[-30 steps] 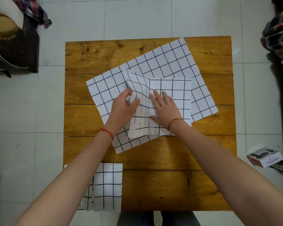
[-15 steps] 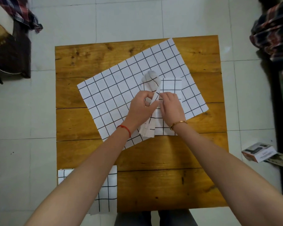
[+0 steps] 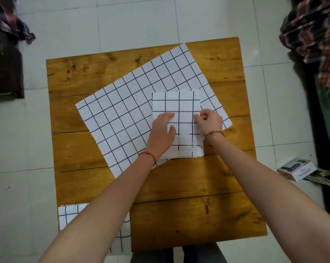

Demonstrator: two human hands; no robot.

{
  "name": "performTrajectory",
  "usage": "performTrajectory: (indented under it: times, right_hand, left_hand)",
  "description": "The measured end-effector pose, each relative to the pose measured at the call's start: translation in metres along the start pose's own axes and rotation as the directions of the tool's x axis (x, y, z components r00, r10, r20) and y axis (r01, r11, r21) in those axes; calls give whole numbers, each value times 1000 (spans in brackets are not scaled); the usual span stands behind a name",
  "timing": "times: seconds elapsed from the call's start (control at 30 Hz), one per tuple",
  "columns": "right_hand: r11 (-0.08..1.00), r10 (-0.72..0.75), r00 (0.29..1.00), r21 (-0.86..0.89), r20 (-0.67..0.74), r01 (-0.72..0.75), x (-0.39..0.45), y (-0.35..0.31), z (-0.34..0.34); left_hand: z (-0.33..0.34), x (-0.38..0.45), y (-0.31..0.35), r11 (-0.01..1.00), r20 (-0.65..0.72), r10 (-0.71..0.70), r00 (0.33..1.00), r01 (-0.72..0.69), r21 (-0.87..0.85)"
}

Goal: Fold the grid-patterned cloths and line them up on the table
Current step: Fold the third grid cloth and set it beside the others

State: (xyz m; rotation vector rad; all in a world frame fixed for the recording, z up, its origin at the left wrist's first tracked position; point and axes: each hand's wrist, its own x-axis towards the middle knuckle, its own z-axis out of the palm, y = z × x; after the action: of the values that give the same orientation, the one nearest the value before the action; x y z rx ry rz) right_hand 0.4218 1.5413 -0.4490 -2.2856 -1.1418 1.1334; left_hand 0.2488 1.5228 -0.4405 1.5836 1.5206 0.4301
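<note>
on table (image 3: 213,215): three grid cloths, two folded, one flat.

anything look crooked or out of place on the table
Yes: the unfolded cloth lies skewed, its edges at an angle to the table edges. The folded cloth sits on top of it, not in line with the finished one at the near left corner.

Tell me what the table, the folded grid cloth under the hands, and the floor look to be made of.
Table: wood planks with a glossy amber finish; grain, knots and seams between boards show.
Folded grid cloth: thin white sheet with black printed lines; it lies very flat with crisp edges, so it could be stiff fabric or a paper-like material.
Floor: pale, smooth tiles, probably ceramic, with straight grout lines.
</note>
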Motion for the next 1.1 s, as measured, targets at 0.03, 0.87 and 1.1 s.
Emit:
performTrajectory:
  times: [0.03, 0.87, 1.1]
  right_hand:
    - [1000, 2, 1000, -7, -17, -2, 2, -1, 1]
    - [389, -691, 670, -642, 271, 661, 20, -40, 37]
    - [264, -519, 707, -697, 480, 667, 21, -44, 53]
  left_hand:
    - [-5, 1, -6, 998, -11, 14, 1000, -13, 64]
    - [-45, 48, -38, 665, 177, 18, 984, -144, 733]
    - [-41, 54, -46, 651, 159, -17, 987, -110, 751]
